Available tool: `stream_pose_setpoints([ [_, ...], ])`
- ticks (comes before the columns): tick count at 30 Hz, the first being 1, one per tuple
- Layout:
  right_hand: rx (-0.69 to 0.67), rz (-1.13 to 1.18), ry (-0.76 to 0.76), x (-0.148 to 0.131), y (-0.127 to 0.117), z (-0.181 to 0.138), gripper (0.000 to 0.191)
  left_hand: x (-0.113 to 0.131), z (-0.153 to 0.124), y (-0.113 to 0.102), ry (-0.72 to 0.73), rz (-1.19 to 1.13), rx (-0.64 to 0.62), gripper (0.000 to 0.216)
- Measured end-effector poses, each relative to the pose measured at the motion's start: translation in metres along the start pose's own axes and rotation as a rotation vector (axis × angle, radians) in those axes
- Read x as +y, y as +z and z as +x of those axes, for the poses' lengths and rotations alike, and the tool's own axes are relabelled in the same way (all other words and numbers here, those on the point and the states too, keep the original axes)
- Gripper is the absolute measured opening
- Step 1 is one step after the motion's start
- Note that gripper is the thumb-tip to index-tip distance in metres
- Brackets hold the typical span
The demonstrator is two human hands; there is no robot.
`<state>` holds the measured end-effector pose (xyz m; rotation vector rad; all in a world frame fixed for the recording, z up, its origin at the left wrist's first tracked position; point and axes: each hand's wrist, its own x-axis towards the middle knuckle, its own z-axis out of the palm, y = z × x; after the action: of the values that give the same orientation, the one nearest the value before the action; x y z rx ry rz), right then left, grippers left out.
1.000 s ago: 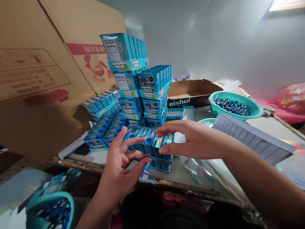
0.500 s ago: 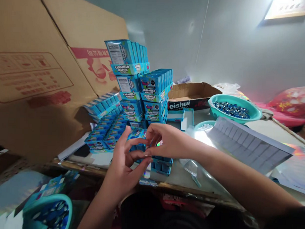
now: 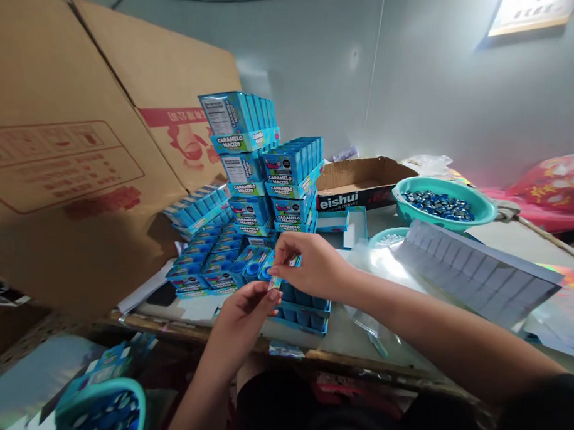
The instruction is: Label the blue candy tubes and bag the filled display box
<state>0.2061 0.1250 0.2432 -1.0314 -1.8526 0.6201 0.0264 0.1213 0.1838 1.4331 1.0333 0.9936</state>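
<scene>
The left hand (image 3: 246,304) and right hand (image 3: 311,266) are bare; the left forearm (image 3: 206,369) is uncovered down to the lower edge of view; the right forearm (image 3: 434,323), slender and likewise uncovered, runs into a black sleeve (image 3: 541,409) — its edge soft with blur; black clothing (image 3: 280,406) fills the lower middle — plain-looking, its folds lost in shadow.

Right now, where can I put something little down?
There's a bare table patch behind the lined paper, right of the big teal bowl. A smaller gap lies between that bowl and the eishui box. The left is crowded with blue boxes; the left hand and right hand are in front.
</scene>
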Motion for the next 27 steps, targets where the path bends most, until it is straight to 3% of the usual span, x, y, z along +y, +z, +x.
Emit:
stream_pose_setpoints([
  [4, 0.055, 0.000, 0.025, 0.004, -0.001, 0.003, 0.018, -0.015, 0.002, 0.006, -0.049, -0.176, 0.037, 0.042],
  [9, 0.083, -0.073, 0.091, 0.017, -0.003, 0.013, 0.020, -0.021, 0.006, 0.018, -0.153, -0.363, 0.210, 0.081],
  [14, 0.044, -0.164, 0.109, 0.032, 0.000, 0.019, 0.020, -0.023, 0.008, 0.029, -0.116, -0.388, 0.367, 0.074],
  [27, 0.009, -0.189, 0.299, 0.059, 0.004, 0.017, 0.023, -0.052, 0.014, 0.041, -0.011, -0.264, 0.390, 0.058],
])
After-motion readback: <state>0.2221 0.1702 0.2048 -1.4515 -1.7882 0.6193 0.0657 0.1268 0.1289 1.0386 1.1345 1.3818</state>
